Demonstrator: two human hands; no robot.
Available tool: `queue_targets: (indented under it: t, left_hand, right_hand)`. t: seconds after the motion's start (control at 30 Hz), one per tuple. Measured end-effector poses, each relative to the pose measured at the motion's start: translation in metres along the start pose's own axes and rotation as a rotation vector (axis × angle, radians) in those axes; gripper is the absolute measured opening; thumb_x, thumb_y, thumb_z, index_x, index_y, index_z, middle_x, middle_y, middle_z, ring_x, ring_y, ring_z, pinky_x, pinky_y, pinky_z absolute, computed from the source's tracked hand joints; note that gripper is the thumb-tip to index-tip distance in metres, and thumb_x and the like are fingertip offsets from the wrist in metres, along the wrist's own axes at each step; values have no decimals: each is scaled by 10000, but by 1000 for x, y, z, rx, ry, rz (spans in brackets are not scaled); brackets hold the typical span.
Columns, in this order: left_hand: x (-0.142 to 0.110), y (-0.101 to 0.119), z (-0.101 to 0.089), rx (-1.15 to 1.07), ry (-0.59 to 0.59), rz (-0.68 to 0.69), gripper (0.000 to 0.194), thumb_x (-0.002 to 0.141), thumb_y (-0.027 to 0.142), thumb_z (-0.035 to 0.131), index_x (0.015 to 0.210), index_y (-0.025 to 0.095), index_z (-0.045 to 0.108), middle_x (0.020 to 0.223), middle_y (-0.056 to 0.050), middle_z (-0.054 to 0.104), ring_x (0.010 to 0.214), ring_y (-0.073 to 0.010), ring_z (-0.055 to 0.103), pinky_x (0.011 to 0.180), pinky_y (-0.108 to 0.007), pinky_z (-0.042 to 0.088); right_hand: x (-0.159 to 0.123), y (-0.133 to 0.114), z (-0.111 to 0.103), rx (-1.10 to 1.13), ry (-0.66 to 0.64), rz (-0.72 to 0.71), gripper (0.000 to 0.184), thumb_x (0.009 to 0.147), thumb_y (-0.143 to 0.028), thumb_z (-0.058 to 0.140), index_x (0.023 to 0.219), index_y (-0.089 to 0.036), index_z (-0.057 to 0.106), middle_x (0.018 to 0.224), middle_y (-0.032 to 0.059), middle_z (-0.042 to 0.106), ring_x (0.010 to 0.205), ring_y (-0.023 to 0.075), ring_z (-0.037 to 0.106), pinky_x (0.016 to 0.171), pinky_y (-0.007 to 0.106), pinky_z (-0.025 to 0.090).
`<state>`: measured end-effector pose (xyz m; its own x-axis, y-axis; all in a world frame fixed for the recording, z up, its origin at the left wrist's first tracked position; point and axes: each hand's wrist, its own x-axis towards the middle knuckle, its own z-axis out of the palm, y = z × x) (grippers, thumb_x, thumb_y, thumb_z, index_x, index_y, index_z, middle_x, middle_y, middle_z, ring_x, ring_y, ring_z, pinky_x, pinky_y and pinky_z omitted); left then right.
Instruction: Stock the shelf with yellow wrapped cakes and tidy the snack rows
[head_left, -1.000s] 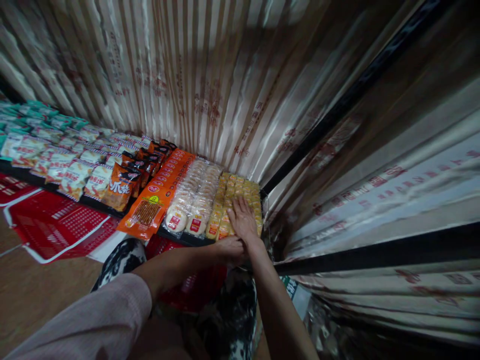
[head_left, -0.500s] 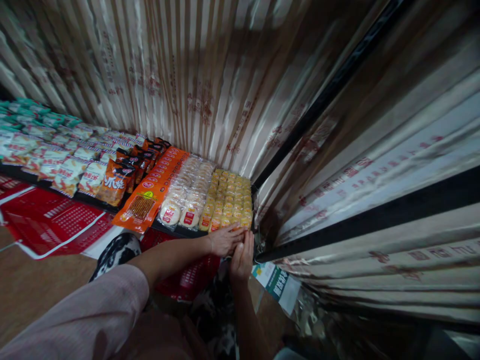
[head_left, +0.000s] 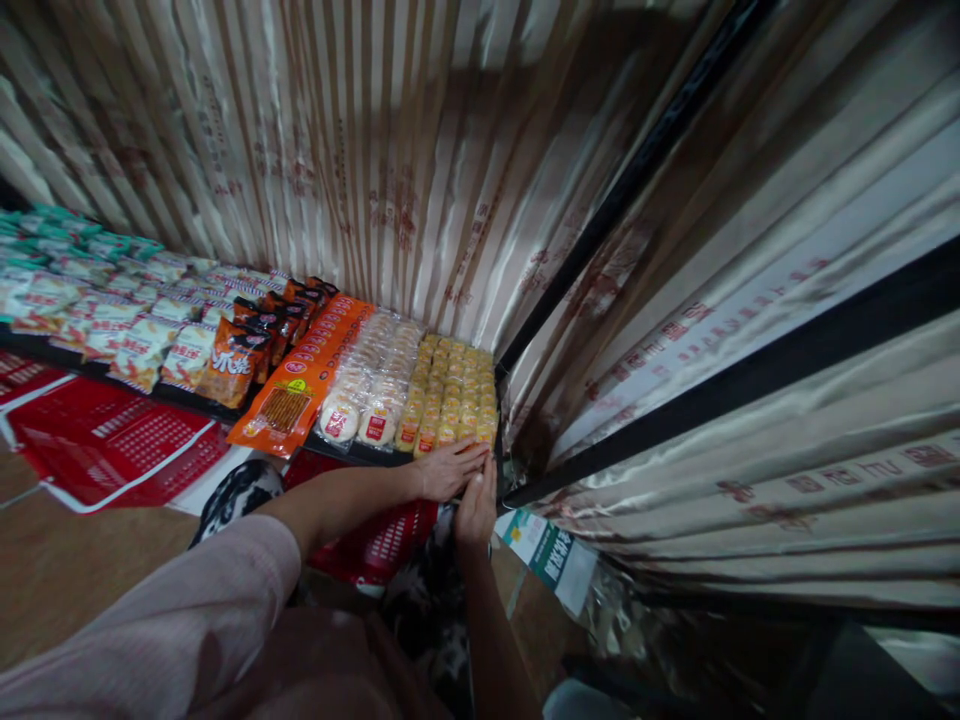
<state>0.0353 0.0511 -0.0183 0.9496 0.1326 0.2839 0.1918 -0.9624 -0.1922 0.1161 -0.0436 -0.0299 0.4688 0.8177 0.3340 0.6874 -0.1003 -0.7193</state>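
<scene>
My left hand (head_left: 451, 470) lies with stretched fingers against the front right end of the rows of small yellow wrapped snacks (head_left: 451, 385). Beside it, my right hand (head_left: 475, 510) points upward, fingers straight, at the same corner. The two hands touch or nearly touch at the fingertips. Neither visibly holds anything, though the undersides of the fingers are hidden. Left of the yellow snacks stand rows of round white cakes in clear wrap (head_left: 377, 425), then a row of orange packs of brown sticks (head_left: 285, 405).
The black shelf (head_left: 367, 457) also bears orange-black bags (head_left: 234, 360), white snack bags (head_left: 139, 345) and green bags (head_left: 52, 230). A pleated printed curtain (head_left: 420, 150) and black bars (head_left: 622, 225) rise behind and right. Red baskets (head_left: 112, 430) sit below; a green-white packet (head_left: 551, 560) lies lower right.
The whole view has shifted slightly. Both hands stay at the front right corner of the yellow snacks, with the fingers barely changed.
</scene>
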Motion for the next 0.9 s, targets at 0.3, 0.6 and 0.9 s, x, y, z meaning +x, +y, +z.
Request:
queue_targets:
  t: [0.3,0.6,0.9]
  left_hand:
    - [0,1,-12,-35,3,-10,447,889,227,419,1270,17,519,1399,-156,440,1386,-248,247,1147,-404,181]
    - [1,4,-6,36,11,-1,403,880,268,449,1166,29,603,1330,-165,504,1327,-268,349,1150,-413,165]
    - [-24,16,-13,-88,20,-58,425,918,280,401,1259,61,530,1434,-137,400,1387,-227,250,1155,-422,151]
  right_hand:
    - [0,4,3,32,18,-6,630,936,-432,148,1435,-60,246,1465,216,301,1382,249,258,1096,520,268]
    - [4,25,12,93,70,-32,635,937,-470,199,1414,-63,297,1412,217,391,1326,269,359,1059,504,326]
    - [3,24,16,108,101,18,701,914,-520,193,1364,-13,369,1377,242,422,1308,282,373,1074,497,302]
